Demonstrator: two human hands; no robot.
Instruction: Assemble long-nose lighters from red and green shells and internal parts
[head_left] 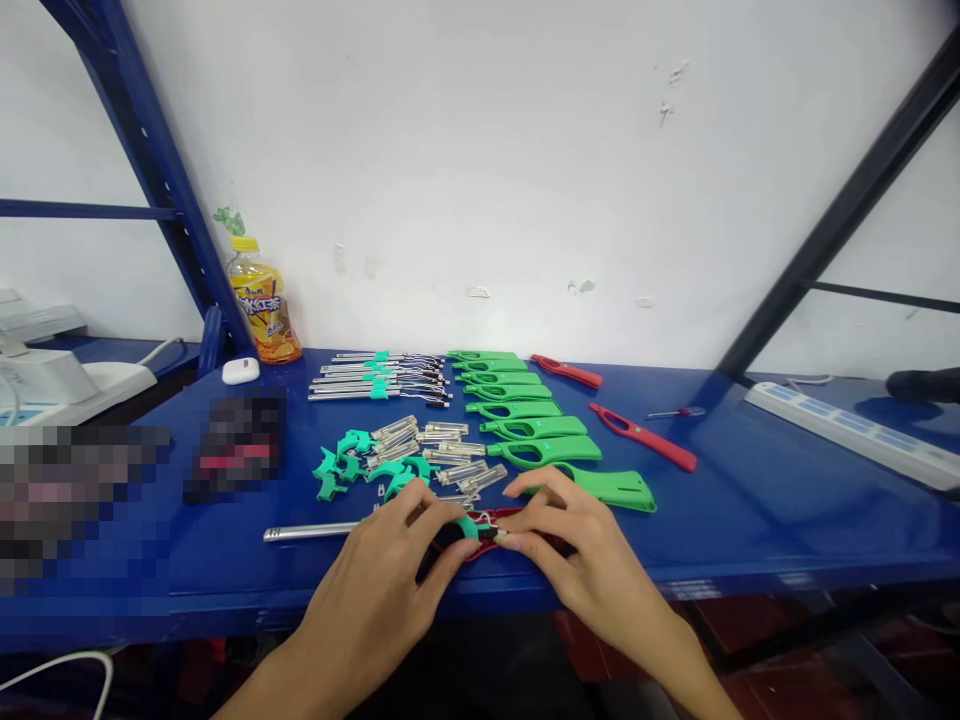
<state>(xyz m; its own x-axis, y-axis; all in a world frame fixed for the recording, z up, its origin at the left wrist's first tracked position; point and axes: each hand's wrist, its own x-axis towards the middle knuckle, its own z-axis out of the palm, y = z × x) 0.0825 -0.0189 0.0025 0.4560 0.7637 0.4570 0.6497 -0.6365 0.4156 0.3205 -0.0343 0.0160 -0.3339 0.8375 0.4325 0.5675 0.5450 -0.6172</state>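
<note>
At the front edge of the bench, a red lighter shell (475, 553) lies partly hidden under both hands. My left hand (394, 565) is closed, its thumb and fingers pinching a teal trigger (469, 527) over that shell. A silver lighter tube (311, 531) sticks out to the left from beneath this hand. My right hand (574, 530) is closed too, with fingertips on a small black igniter (489, 534) that has thin pale wires, right beside the trigger. Behind my hands are loose teal triggers (390, 472) and several clear fuel tanks (454, 458).
Several green lighter shells (551, 427) lie in a column at the middle, with silver tubes (349, 385) to their left. Two red shells (645, 437) and a screwdriver (677, 412) are at right. A drink bottle (262, 310), white earphone case (241, 371) and power strip (847, 430) stand farther out.
</note>
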